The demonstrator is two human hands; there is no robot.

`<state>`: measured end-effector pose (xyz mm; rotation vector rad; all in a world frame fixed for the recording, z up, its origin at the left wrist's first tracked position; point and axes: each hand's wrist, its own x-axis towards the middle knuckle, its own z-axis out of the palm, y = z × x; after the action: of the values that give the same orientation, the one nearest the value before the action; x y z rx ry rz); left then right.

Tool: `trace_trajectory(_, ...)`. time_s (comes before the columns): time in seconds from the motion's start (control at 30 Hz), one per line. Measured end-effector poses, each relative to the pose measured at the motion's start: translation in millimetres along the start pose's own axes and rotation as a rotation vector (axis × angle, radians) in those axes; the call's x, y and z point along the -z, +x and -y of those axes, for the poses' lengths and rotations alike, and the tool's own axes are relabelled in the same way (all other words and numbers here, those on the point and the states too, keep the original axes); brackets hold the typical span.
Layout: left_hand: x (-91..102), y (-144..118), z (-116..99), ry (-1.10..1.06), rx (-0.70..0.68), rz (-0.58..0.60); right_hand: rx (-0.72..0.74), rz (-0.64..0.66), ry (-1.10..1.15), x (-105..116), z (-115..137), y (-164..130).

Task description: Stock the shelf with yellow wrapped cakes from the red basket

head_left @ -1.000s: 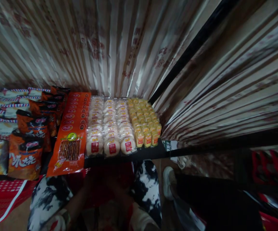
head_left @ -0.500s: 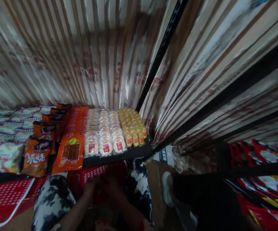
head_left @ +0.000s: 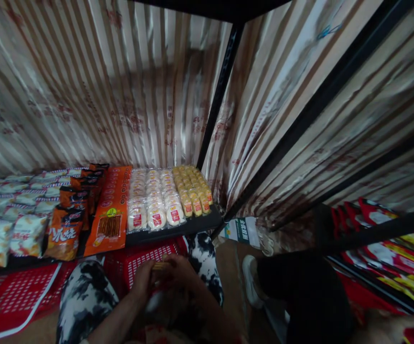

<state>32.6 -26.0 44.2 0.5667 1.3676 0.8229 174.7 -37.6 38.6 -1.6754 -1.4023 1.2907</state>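
Note:
Low in the head view, between the patterned trouser legs, my left hand [head_left: 145, 277] and my right hand [head_left: 178, 270] come together over a red basket [head_left: 153, 258]. Both are closed around small yellow packets [head_left: 160, 265], partly hidden by the fingers and too dark to read. Just beyond them is the front of a dark shelf [head_left: 171, 232]. On it lie rows of yellow wrapped snacks [head_left: 194, 200], round white wrapped crackers [head_left: 157, 220] and an orange flat bag [head_left: 108, 224].
Orange-brown bags [head_left: 63, 234] and white snack bags [head_left: 27, 234] fill the shelf's left. Another red basket [head_left: 31, 296] stands below. To the right are another person's dark-trousered leg [head_left: 300, 296], white shoe [head_left: 252, 282] and blurred hand [head_left: 382, 327]. Black metal posts [head_left: 217, 100] cross the view.
My hands have risen slightly, and the yellow packets now show between them. The camera view has shifted a little. At the lower right, another person's blurred hand has come into sight.

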Motion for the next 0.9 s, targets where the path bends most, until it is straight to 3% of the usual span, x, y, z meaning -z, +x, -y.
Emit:
trace_trajectory(0.17, -18.9, -16.7, -23.3, -0.163, 0.101, 0.139, 0.023, 0.024, 0.337, 35.7, 15.6, -4.0)
trace_trajectory(0.33, -37.6, -27.3, -44.2, -0.283, -0.014, 0.102, 0.052, -0.113, 0.475, 57.5, 29.2, -1.8)
trace_trajectory(0.47, -46.3, -31.4, -50.1, -0.189, -0.140, 0.140, 0.038, -0.197, 0.571, 63.7, 31.6, 0.0)
trace_trajectory(0.6, -53.0, -32.4, -56.8, -0.085, -0.235, 0.129, 0.040, -0.172, 0.625, 66.4, 35.9, -2.3)
trace_trajectory(0.9, -63.9, -20.9, -62.9, -0.070, -0.310, 0.176, 0.088, -0.192, 0.667, 77.9, 40.0, 1.4)
